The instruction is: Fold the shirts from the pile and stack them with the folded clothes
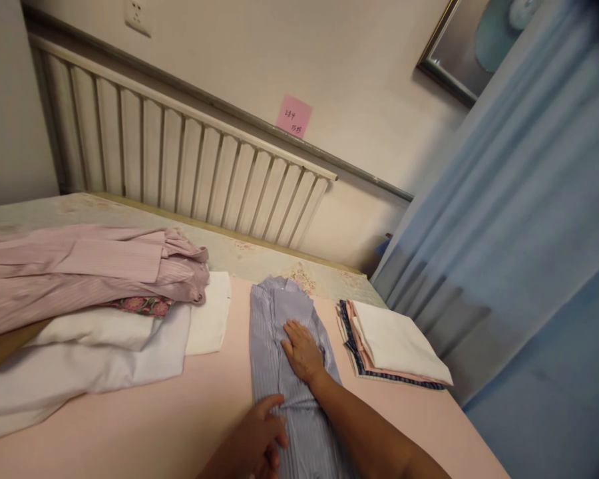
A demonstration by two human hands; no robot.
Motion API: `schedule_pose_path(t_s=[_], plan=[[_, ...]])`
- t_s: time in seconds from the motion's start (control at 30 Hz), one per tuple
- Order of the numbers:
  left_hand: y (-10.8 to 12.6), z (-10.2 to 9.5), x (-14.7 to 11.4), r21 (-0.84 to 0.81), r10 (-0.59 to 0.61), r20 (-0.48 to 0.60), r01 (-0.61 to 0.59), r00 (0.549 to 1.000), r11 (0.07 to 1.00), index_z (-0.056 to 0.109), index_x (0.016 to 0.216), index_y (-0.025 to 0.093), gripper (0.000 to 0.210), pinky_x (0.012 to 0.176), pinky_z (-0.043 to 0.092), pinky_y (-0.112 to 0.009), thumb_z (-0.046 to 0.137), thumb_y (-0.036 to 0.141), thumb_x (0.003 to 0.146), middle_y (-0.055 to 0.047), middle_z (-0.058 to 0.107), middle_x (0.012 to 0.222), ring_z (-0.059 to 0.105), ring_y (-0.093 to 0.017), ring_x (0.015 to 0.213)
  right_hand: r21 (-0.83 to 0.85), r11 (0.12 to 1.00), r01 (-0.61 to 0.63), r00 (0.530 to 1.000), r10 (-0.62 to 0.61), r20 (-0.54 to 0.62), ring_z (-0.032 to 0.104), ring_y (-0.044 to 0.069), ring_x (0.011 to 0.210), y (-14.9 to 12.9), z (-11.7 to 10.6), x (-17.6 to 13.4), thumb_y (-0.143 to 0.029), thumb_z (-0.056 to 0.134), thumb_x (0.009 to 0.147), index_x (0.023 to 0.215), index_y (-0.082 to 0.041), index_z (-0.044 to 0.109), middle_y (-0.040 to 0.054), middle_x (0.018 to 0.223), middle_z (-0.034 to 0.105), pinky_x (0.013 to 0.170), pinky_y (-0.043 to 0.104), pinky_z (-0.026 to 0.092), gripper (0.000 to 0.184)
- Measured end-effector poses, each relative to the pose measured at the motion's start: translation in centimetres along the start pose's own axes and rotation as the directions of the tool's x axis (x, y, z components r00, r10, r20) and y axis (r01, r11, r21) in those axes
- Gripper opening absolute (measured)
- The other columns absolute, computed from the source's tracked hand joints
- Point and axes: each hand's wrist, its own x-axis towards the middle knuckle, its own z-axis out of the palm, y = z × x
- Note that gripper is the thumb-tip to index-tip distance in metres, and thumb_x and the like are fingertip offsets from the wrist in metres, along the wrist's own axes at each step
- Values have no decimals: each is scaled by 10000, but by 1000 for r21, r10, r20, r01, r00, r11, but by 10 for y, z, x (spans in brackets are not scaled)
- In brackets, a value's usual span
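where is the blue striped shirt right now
In the head view, the blue striped shirt lies at lower centre under the right hand, left of the folded cloth stack.

A floral cover (259, 256) runs across mid-frame, and a pink sheet (199, 392) fills the bottom. On the sheet lie a clothes heap (104, 266) at left, a blue shirt (267, 359) at lower centre and a folded stack (402, 336) at lower right.

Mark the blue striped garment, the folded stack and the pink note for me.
Blue striped garment (292, 387): head view, on the middle of its upper surface.
Folded stack (399, 338): head view, on its white top cloth.
Pink note (294, 118): head view, on the middle of the paper.
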Motion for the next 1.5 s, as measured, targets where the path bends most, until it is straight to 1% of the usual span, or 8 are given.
schedule_pose_path(t_s=[0.2,0.5,0.67,0.8,0.97,1.1,1.27,1.5], plan=[[5,3,-3,2,-26,-12,26,1000,1000,261,1385,133,637,340,363,-202,464,348,821,-6,589,775,495,-80,392,-4,1000,5,1000,-5,2,321,208,1379,0,0,0,-344,431,945,1359,-236,482,51,1435,456,1145,456,231,431],[6,3,-6,-16,-18,-8,18,1000,1000,279,1387,135,677,370,417,-218,506,405,809,2,578,770,477,-75,413,-10,1000,8,1000,-8,3,324,209,1377,-1,-1,0,-349,429,950,1360,-224,482,61,1434,456,1143,455,238,431],[5,3,-5,6,-16,-6,16,1000,1000,255,1386,121,628,354,388,-207,446,350,833,-8,590,777,491,-77,397,-4,1000,7,1000,-7,3,328,216,1375,0,0,0,-357,418,954,1361,-227,482,56,1433,458,1144,458,233,432],[3,2,-3,-4,-19,-7,19,1000,1000,262,1391,127,682,364,406,-217,489,395,807,-4,584,774,485,-79,409,-6,1000,4,1000,-4,2,319,213,1379,0,0,0,-353,418,955,1362,-223,481,52,1437,452,1146,444,231,432],[2,2,-3,-9,-13,4,13,1000,1000,278,1390,147,746,357,376,-211,527,469,765,-6,590,779,491,-76,402,-9,1000,10,1000,-10,-3,310,206,1383,0,0,-1,-352,414,958,1361,-212,476,58,1444,444,1148,446,222,431],[5,2,-6,11,-15,-2,15,1000,1000,288,1381,143,724,347,340,-200,516,464,774,-11,595,781,499,-73,398,-3,1000,9,1000,-9,1,311,204,1383,1,1,-1,-352,412,958,1365,-213,470,56,1447,440,1150,449,217,434],[6,2,-6,-7,-11,-9,11,1000,1000,288,1382,136,688,359,389,-208,509,412,792,-8,586,781,482,-73,412,-5,1000,14,1000,-14,-8,309,206,1384,2,2,-1,-340,424,955,1360,-211,476,55,1446,441,1152,441,217,429],[4,2,-4,-8,-19,-10,19,1000,1000,305,1379,145,679,349,374,-203,519,426,800,1,591,760,489,-74,397,-4,1000,20,1000,-20,-17,326,216,1376,1,1,-1,-337,429,955,1345,-194,495,70,1435,455,1144,443,235,420]])
